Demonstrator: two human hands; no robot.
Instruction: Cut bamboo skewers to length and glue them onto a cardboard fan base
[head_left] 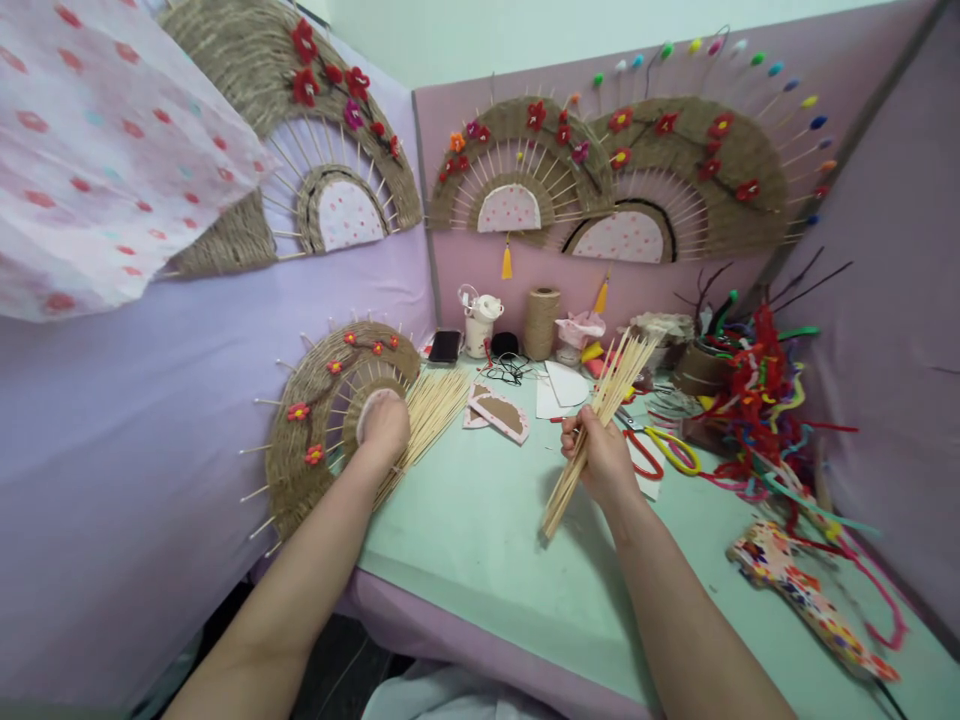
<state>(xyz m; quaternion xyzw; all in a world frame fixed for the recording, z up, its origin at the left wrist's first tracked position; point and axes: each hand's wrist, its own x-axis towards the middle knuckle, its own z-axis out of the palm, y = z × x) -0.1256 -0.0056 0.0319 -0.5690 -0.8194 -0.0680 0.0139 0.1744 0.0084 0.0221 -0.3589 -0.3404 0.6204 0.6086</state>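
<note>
In my right hand [600, 455] is a bundle of thin bamboo sticks [619, 375], held at a slant over the table with the fingers wrapped round it. My left hand [386, 432] is curled at the inner half-circle of a twine-wrapped fan [304, 440] with red flowers, which leans at the table's left side. What its fingers hold, if anything, is hidden. Right beside that hand lies a pile of loose bamboo sticks [435, 400]. Between the hands are half-round cardboard pieces [502, 413] edged with dotted fabric.
Scissors with red and yellow handles [671, 450] lie right of my right hand. A patterned glue gun [814, 600] is at the right front, near tangled pipe cleaners [765, 380]. A twine spool [541, 322] and phone [445, 347] stand behind. Finished fans [697, 150] hang on the walls.
</note>
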